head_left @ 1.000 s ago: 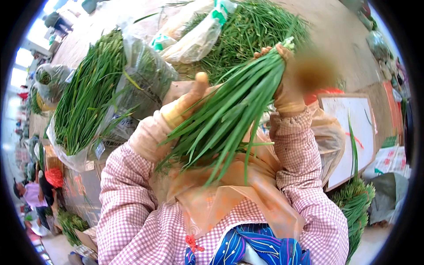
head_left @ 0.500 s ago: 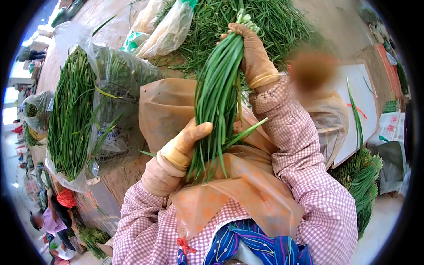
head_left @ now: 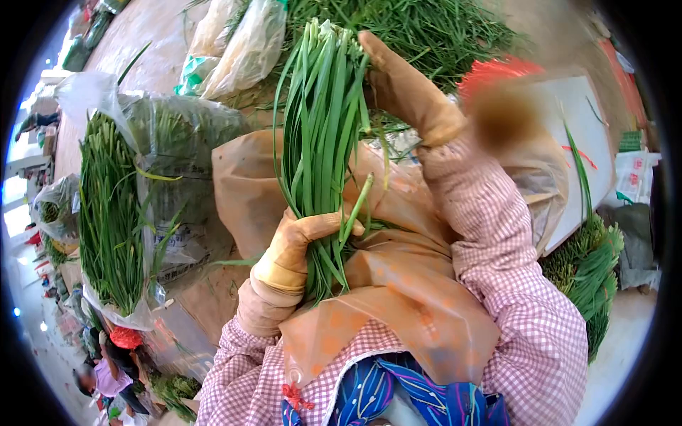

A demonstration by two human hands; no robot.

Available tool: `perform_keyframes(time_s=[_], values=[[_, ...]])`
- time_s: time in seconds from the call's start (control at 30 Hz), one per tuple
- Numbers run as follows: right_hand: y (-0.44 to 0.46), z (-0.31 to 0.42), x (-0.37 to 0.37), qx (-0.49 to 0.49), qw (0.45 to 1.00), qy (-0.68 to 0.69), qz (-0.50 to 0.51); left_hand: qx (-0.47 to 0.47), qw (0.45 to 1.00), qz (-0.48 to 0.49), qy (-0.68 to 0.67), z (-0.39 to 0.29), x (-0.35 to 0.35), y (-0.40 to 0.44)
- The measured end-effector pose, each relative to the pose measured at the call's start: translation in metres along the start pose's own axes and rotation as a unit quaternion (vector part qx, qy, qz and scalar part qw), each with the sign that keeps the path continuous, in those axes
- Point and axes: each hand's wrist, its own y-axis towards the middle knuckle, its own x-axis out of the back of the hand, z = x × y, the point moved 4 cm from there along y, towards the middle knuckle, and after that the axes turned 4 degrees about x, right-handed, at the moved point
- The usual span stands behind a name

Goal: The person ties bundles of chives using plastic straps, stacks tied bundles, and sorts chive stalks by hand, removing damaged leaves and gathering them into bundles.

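A bunch of garlic chives [head_left: 320,135] stands upright in front of me, pale cut ends at the top, leaves hanging down over my apron. My left hand [head_left: 302,245], in a tan glove, is wrapped around its lower part, with the thumb across the front. A thick stalk [head_left: 359,206] sticks out sideways near that thumb. My right hand [head_left: 408,89], also gloved, lies stretched out along the upper right side of the bunch, fingertips at the cut ends. Part of its fingers is hidden.
A loose heap of chives [head_left: 419,35] lies beyond the bunch. At left, chives [head_left: 110,213] stand in a clear plastic bag [head_left: 188,156]. A white board [head_left: 582,163], red strings [head_left: 497,74] and more bunches [head_left: 586,284] are at right. A person [head_left: 110,376] is at lower left.
My right hand has loosened from around the cut ends and moved to the bunch's right side. The bunch has shifted left and spread flatter; my left thumb now crosses its front.
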Motion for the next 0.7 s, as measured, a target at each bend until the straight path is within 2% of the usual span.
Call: perform_keyframes(time_s=[0.07, 0.1, 0.13, 0.17, 0.23, 0.3, 0.37, 0.43, 0.5, 0.53, 0.57, 0.63, 0.7], values=[[-0.020, -0.002, 0.015, 0.081, 0.965, -0.189, -0.161, -0.007, 0.997, -0.040, 0.065, -0.009, 0.012, -0.010], [-0.029, -0.002, 0.023, 0.120, 0.922, -0.280, -0.240, -0.010, 0.997, -0.050, 0.064, -0.011, 0.018, -0.013], [-0.035, 0.003, 0.018, 0.194, 0.903, -0.289, -0.251, -0.005, 0.998, -0.066, 0.017, -0.010, 0.024, -0.014], [-0.046, 0.004, 0.014, 0.191, 0.930, -0.211, -0.232, 0.000, 0.996, -0.080, -0.031, -0.009, 0.029, -0.015], [-0.067, 0.004, -0.014, 0.112, 0.987, -0.095, -0.064, -0.019, 0.996, -0.082, -0.029, -0.011, 0.034, -0.018], [-0.090, -0.001, -0.065, -0.035, 0.998, 0.025, 0.035, 0.006, 0.998, -0.064, 0.013, -0.012, 0.030, -0.018], [-0.093, -0.019, -0.085, -0.037, 0.984, -0.135, 0.111, 0.012, 0.997, -0.069, -0.025, -0.014, 0.018, -0.024], [-0.096, -0.025, -0.096, -0.060, 0.987, -0.104, 0.105, 0.015, 0.995, -0.078, -0.063, -0.016, 0.014, -0.029], [-0.091, -0.023, -0.094, -0.018, 0.980, -0.151, 0.125, 0.069, 0.990, -0.092, -0.084, -0.015, 0.017, -0.033], [-0.085, -0.022, -0.085, 0.037, 0.981, -0.168, 0.093, 0.038, 0.996, -0.076, -0.041, -0.020, 0.018, -0.031], [-0.079, -0.026, -0.076, -0.008, 0.995, -0.093, 0.042, 0.038, 0.996, -0.072, -0.040, -0.020, 0.023, -0.029], [-0.070, -0.011, -0.061, 0.006, 0.995, -0.101, -0.010, 0.051, 0.998, -0.019, -0.024, -0.015, 0.031, -0.024], [-0.069, -0.011, -0.051, 0.000, 0.993, -0.113, -0.032, 0.039, 0.998, -0.023, -0.050, -0.011, 0.034, -0.021]])
